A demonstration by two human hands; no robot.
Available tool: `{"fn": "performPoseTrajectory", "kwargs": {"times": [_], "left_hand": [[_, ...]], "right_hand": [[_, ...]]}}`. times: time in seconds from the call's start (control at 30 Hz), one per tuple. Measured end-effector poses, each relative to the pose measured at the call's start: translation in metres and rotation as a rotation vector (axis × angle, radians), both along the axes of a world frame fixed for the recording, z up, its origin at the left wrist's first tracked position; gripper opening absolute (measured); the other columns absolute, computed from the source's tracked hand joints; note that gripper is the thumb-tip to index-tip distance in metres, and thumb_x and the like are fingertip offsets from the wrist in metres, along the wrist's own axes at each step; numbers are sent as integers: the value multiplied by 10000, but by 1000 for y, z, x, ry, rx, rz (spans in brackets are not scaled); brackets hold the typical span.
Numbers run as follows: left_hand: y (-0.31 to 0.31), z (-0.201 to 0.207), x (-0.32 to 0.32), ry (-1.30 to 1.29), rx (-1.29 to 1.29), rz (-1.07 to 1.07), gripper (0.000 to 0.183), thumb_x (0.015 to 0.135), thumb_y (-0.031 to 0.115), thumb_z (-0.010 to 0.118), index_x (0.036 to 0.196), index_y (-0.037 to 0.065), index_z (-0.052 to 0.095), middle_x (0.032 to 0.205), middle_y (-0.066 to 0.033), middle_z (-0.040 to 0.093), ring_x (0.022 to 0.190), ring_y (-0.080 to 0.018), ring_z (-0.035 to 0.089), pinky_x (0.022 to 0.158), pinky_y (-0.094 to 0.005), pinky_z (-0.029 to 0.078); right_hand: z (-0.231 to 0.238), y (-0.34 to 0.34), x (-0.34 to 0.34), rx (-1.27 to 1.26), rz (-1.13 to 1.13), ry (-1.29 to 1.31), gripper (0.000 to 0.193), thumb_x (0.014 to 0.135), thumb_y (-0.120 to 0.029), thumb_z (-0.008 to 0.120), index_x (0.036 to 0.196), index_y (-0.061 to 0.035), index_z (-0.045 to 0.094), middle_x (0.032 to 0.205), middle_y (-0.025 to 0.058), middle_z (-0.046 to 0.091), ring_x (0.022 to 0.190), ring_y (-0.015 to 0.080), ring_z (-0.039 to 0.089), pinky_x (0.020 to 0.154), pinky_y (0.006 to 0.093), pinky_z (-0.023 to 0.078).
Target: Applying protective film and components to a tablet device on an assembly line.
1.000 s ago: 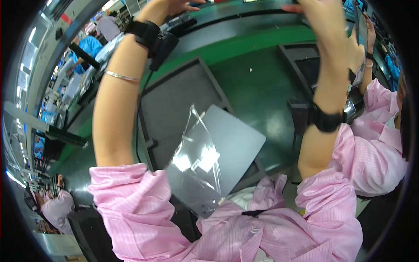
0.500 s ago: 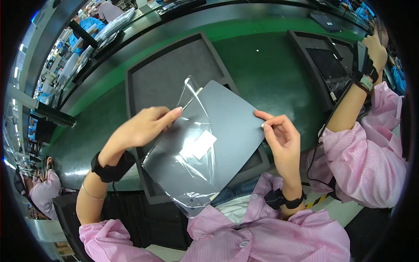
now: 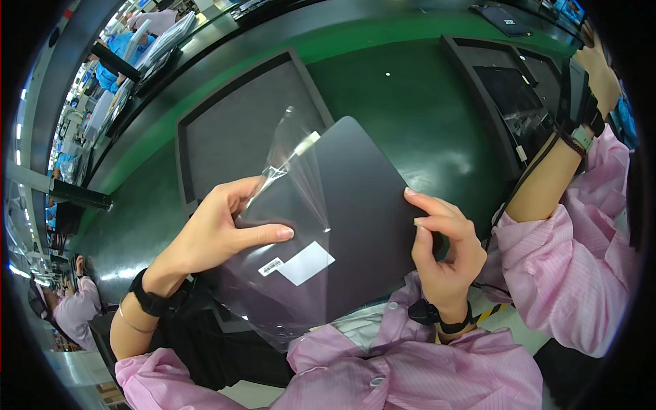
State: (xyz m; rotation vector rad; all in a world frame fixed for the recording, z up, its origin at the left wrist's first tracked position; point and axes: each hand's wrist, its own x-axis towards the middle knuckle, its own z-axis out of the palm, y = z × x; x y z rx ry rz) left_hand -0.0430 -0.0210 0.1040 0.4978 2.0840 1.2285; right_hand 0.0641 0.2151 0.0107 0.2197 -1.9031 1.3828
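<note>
A thin grey tablet with rounded corners is held tilted in front of my body. Clear plastic film lies over its left part and stands up loose past the upper edge. A blank white label and a small barcode sticker show on the filmed part. My left hand grips the tablet's left side through the film, thumb on top, the other fingers partly hidden. At the right edge, my right hand pinches the tablet with curled fingers. Two round camera-like spots show near the lowest corner.
A dark grey foam tray lies behind the tablet on the green table mat. To the right stands another tray holding a black device, beside a co-worker's arm in a pink sleeve. A dark box lies at the back.
The tablet has tipped and come slightly nearer, its surface now looking darker. My left hand has shifted from the film's upper edge to a thumb-on-top grip lower down. The view has shifted a little.
</note>
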Motion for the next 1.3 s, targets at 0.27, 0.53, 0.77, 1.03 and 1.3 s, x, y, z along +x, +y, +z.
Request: {"fn": "performPoseTrajectory", "kwargs": {"times": [0.27, 0.53, 0.77, 1.03, 1.3], "left_hand": [[14, 6, -4, -39, -15, 5, 382, 780, 79, 723, 1109, -41, 571, 999, -18, 629, 902, -54, 540, 824, -215, 437], [13, -1, -6, -176, 44, 19, 396, 798, 114, 711, 1132, -35, 561, 1016, -34, 639, 907, -60, 572, 824, -212, 448], [13, 5, -3, -194, 39, 42, 400, 804, 128, 709, 1140, -31, 561, 1017, -36, 642, 899, -59, 578, 820, -210, 451], [18, 17, -2, -161, 14, 52, 405, 807, 136, 707, 1145, -30, 561, 1005, -40, 648, 886, -61, 587, 816, -216, 459], [26, 20, -5, -127, 13, 8, 371, 818, 161, 700, 1117, -16, 570, 981, -35, 650, 849, -56, 596, 781, -213, 475]], "right_hand": [[4, 12, -6, 248, -62, 167, 189, 723, 92, 640, 886, 51, 552, 885, 178, 643, 824, 349, 651, 734, 370, 549], [16, 18, 3, 235, -96, 172, 208, 717, 90, 643, 900, 48, 552, 931, 187, 632, 869, 341, 646, 738, 354, 551], [19, 22, 1, 441, -136, 119, 244, 664, 78, 654, 877, 31, 546, 989, 163, 607, 858, 293, 645, 675, 319, 552], [28, 27, 1, 480, -149, 125, 235, 656, 73, 648, 862, 27, 542, 992, 166, 606, 865, 286, 644, 683, 319, 545], [33, 34, 6, 515, -192, 129, 240, 668, 56, 655, 876, 26, 539, 1013, 162, 610, 886, 282, 645, 706, 319, 547]]}}
